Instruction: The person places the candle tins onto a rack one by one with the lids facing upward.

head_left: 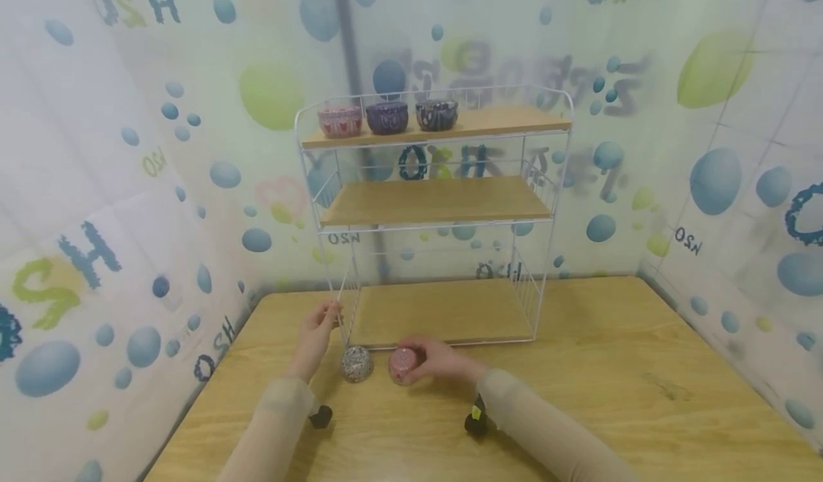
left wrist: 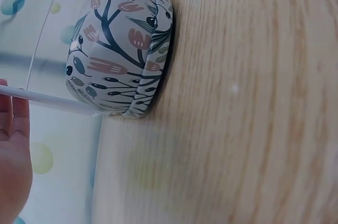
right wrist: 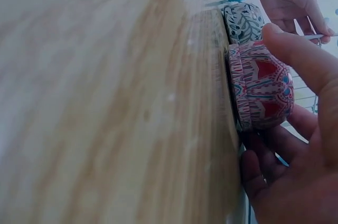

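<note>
I see the two hands apart, each busy with its own hold. The right hand (head_left: 440, 359) has its thumb and fingers curled around a pink patterned tin (head_left: 402, 365), which sits lid-band down near the front edge of the rack's bottom board (head_left: 444, 310). The left hand (head_left: 318, 328) grips the front-left post (head_left: 327, 264) of a white three-tier wire rack (head_left: 437, 200). Between the hands, near the foot of that post, I see a floral tin (head_left: 356, 364), also lid-band down, on the wooden table (head_left: 611, 382).

On the top shelf (head_left: 508, 119) three more tins line up toward the left: a pink one (head_left: 341, 121), a dark blue-purple one (head_left: 387, 118) and a dark floral one (head_left: 437, 115). A bubble-printed curtain (head_left: 598, 275) hangs behind.
</note>
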Demonstrator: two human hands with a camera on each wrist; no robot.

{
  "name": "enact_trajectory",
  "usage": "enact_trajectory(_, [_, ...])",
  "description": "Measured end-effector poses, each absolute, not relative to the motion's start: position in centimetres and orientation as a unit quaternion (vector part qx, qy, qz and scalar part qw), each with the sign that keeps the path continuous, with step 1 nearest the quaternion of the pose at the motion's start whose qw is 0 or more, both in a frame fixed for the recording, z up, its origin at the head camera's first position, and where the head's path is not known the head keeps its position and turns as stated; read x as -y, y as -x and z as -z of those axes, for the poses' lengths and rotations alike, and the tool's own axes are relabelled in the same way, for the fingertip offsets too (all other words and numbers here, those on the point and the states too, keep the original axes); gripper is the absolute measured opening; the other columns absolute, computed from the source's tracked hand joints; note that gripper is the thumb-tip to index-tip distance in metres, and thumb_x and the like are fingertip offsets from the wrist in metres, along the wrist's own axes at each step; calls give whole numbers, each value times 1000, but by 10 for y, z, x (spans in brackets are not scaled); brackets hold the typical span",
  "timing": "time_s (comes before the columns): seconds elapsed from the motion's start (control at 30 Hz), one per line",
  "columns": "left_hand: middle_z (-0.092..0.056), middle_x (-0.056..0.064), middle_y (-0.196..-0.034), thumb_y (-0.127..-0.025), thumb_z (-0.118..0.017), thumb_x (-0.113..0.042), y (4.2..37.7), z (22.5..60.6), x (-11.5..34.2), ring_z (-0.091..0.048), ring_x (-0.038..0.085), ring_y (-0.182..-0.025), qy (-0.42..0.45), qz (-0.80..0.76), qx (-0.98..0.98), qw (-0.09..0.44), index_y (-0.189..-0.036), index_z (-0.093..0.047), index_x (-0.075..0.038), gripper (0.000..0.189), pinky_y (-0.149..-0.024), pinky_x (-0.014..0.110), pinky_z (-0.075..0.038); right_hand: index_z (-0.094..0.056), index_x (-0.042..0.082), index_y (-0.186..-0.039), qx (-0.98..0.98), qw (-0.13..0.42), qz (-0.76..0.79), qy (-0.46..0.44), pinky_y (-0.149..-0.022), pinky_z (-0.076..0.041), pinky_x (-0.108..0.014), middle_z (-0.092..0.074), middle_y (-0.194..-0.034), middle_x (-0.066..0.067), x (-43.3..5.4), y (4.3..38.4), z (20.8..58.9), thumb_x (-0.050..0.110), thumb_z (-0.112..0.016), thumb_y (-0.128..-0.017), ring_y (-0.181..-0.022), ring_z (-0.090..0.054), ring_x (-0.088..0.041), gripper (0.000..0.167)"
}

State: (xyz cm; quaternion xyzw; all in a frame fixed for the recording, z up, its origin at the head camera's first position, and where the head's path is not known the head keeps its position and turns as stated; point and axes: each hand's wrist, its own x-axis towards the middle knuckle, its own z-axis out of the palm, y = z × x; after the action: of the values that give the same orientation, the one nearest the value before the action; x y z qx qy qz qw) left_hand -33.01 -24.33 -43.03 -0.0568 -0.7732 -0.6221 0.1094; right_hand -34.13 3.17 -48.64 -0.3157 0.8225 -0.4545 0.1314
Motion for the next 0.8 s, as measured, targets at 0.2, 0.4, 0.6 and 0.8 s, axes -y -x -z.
enact_trajectory(0.2, [-57,21,-119,-105,-43,-21,317,417,236,-52,48,-114,57,618,776,111,-121,-54,6,34,-104,64,-32,-55,14,-134,-829,128,449,309,-104,-40,-44,-57,-128,-3,-29,341,489,20,-84,-74,-119,-50,-25,67])
enact_trajectory(0.4, [-55,24,-121,-105,-43,-23,317,418,236,-51,48,-114,56,620,774,116,-121,-54,6,34,-103,59,-36,-57,14,-131,-828,119,460,299,-103,-40,-44,-58,-124,-2,-28,340,490,16,-83,-73,-116,-51,-23,64])
enact_trajectory(0.6, [-57,21,-121,-105,-44,-23,318,419,236,-55,41,-110,54,619,775,119,-119,-56,3,32,-103,58,-38,-59,14,-129,-828,116,468,288,-102,-40,-45,-59,-122,-1,-28,339,491,14,-84,-71,-115,-52,-23,64])
enact_trajectory(0.8, [-55,24,-121,-105,-44,-21,318,419,237,-55,43,-110,62,625,769,119,-119,-55,5,32,-103,56,-39,-59,15,-129,-819,123,484,281,-105,-38,-47,-58,-123,1,-30,338,489,15,-84,-71,-117,-51,-23,63])
